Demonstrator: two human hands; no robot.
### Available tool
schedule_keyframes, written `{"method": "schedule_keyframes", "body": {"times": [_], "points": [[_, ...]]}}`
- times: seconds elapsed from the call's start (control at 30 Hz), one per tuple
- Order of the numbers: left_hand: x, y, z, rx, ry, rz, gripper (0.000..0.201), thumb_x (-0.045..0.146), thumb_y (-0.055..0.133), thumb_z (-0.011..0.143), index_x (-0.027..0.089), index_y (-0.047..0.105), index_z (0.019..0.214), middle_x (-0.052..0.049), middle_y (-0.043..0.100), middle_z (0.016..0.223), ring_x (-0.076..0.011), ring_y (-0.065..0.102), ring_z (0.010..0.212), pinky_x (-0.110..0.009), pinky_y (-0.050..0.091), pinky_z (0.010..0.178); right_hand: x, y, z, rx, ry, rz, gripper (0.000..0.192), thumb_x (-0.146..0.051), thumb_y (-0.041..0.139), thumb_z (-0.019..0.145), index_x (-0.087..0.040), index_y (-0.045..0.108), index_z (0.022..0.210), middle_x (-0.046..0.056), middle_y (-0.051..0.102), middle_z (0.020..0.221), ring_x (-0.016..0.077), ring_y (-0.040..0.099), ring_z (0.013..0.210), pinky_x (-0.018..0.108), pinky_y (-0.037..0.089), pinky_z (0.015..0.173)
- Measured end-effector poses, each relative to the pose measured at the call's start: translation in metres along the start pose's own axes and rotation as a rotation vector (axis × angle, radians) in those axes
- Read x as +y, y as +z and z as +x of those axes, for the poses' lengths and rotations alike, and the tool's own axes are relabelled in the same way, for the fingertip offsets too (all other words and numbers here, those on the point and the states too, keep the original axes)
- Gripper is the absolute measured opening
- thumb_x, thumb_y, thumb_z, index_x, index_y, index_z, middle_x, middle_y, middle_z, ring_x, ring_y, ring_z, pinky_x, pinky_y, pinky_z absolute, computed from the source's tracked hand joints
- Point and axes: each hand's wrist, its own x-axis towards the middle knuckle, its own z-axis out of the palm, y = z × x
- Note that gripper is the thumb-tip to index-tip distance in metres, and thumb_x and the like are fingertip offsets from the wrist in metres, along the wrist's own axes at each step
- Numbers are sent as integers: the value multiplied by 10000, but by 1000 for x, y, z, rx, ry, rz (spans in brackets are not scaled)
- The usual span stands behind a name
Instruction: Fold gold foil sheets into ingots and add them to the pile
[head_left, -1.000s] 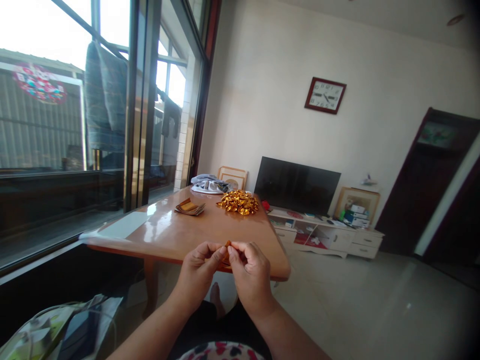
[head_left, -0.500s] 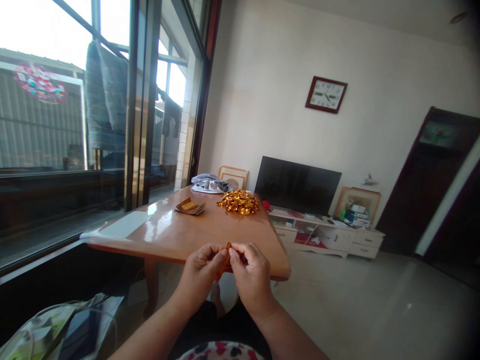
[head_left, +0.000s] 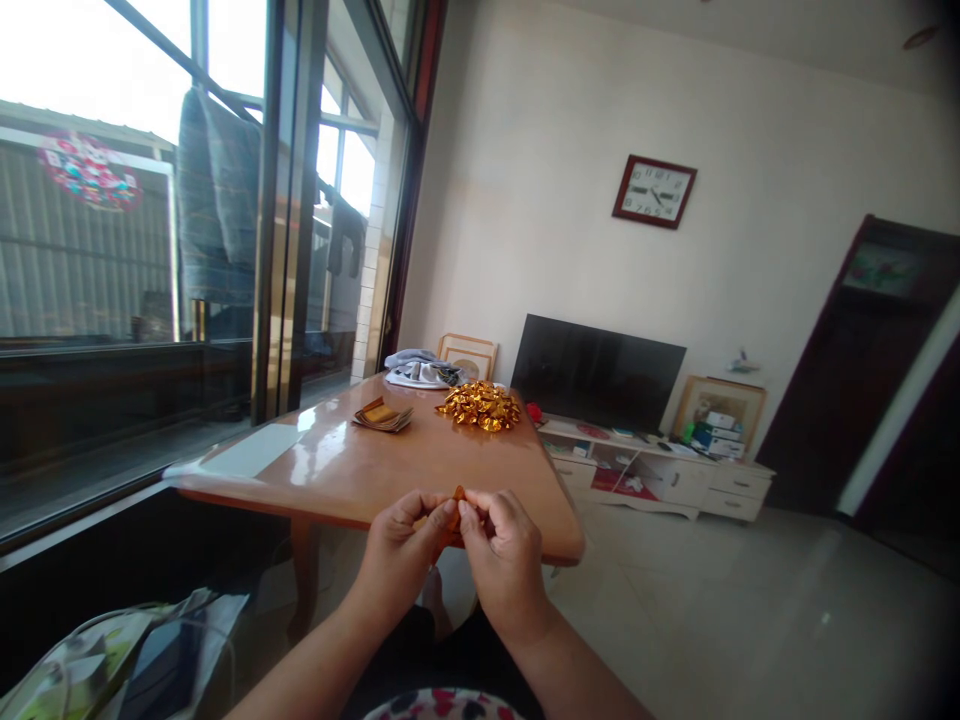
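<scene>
Just in front of the near table edge, my left hand (head_left: 409,535) and my right hand (head_left: 501,545) meet, thumbs side by side. Both pinch one small piece of gold foil paper (head_left: 457,496), whose tip sticks up between the thumbs; most of it is hidden by the fingers. Farther off on the table lies a heap of shiny folded gold foil pieces (head_left: 480,405). To its left is a stack of flat gold paper sheets (head_left: 381,413), slightly curled at the edges.
The brown glossy table (head_left: 450,460) carries folded clothes (head_left: 420,368) at its far end and a white sheet (head_left: 251,450) at left. A television (head_left: 596,372) stands on a white cabinet (head_left: 682,480) beyond. Bags (head_left: 150,650) sit at lower left, beside the window.
The view has shifted very slightly. Both hands keep their hold on the gold foil paper in nearly the same place; the heap and the stack look unchanged.
</scene>
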Motion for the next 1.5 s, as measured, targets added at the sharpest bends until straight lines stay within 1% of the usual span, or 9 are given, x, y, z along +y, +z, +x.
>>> {"method": "schedule_keyframes", "body": {"times": [0.23, 0.47, 0.6, 0.83, 1.0, 1.1, 1.2, 1.33, 1.5], "points": [[-4, -2, -2, 53, 102, 189, 283, 465, 755, 851, 182, 757, 863, -25, 688, 667, -151, 585, 593, -234, 422, 520, 5, 3, -1, -2, -117, -171, 179, -184, 559, 996, -192, 727, 1057, 82, 691, 853, 218, 653, 802, 315, 497, 739], [-10, -7, 1, 91, 283, 472, 243, 419, 678, 914, 199, 752, 844, -45, 747, 807, -200, 675, 772, -270, 491, 676, 1, 4, -1, -7, -101, -272, 165, -159, 580, 960, -211, 709, 871, 52, 665, 776, 205, 617, 747, 306, 429, 690], [-11, -9, 2, 88, 331, 537, 262, 420, 644, 935, 193, 742, 849, -42, 744, 806, -198, 684, 779, -269, 498, 687, 1, 7, -1, -20, 39, -21, 128, -209, 606, 940, -207, 715, 873, 38, 669, 785, 191, 618, 745, 296, 452, 695], [-8, -5, -1, 56, 236, 456, 286, 449, 656, 926, 182, 749, 882, -21, 700, 685, -131, 578, 541, -223, 427, 518, 3, 15, 2, -66, 581, 765, 189, -371, 729, 868, -195, 699, 929, 12, 700, 803, 168, 633, 733, 284, 517, 707], [-6, -4, -1, 11, 157, 334, 289, 460, 702, 888, 178, 743, 840, 5, 647, 588, -110, 516, 468, -212, 394, 472, 1, 15, 4, -32, 737, 950, 248, -380, 805, 794, -174, 675, 842, -30, 616, 676, 117, 543, 626, 238, 456, 628], [-6, -4, 0, -25, 61, 196, 325, 487, 723, 865, 163, 726, 851, 6, 637, 587, -106, 506, 465, -207, 387, 457, 2, 13, 4, -56, 749, 931, 267, -401, 802, 792, -169, 673, 810, -57, 538, 601, 99, 486, 576, 219, 416, 586], [-6, -5, 1, -39, -20, 62, 344, 490, 739, 853, 148, 708, 876, -5, 652, 643, -108, 522, 510, -201, 400, 470, 2, 11, 2, -102, 686, 824, 268, -415, 785, 814, -167, 698, 863, -31, 604, 657, 118, 541, 611, 237, 441, 610], [-5, -6, 2, -69, -45, -36, 325, 459, 744, 862, 140, 684, 875, -4, 632, 663, -104, 518, 547, -196, 404, 490, 3, 11, -1, -156, 628, 709, 273, -430, 758, 838, -169, 705, 902, 7, 672, 723, 158, 605, 661, 274, 480, 641], [-5, -8, 2, -106, -70, -96, 323, 458, 733, 877, 142, 665, 884, -15, 635, 700, -106, 522, 560, -198, 402, 484, 7, 5, 1, -136, 597, 512, 230, -404, 729, 849, -178, 690, 841, -16, 626, 674, 143, 540, 614, 263, 450, 602]]}}
